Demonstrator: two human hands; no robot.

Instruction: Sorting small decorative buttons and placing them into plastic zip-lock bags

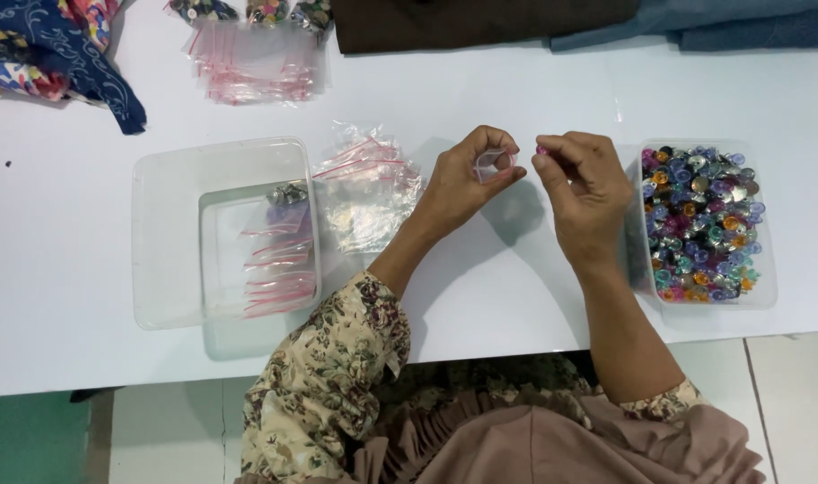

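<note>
My left hand holds a small clear zip bag between thumb and fingers, above the white table. My right hand sits just to its right, pinching a tiny pink bead at the fingertips, close to the bag's mouth. A clear tub full of colourful round beads stands right of my right hand. A loose pile of empty clear zip bags with red strips lies left of my left hand.
A larger clear tub at the left holds several filled zip bags. More zip bags lie at the back. Patterned cloth is at the back left, brown cloth and blue cloth along the back edge.
</note>
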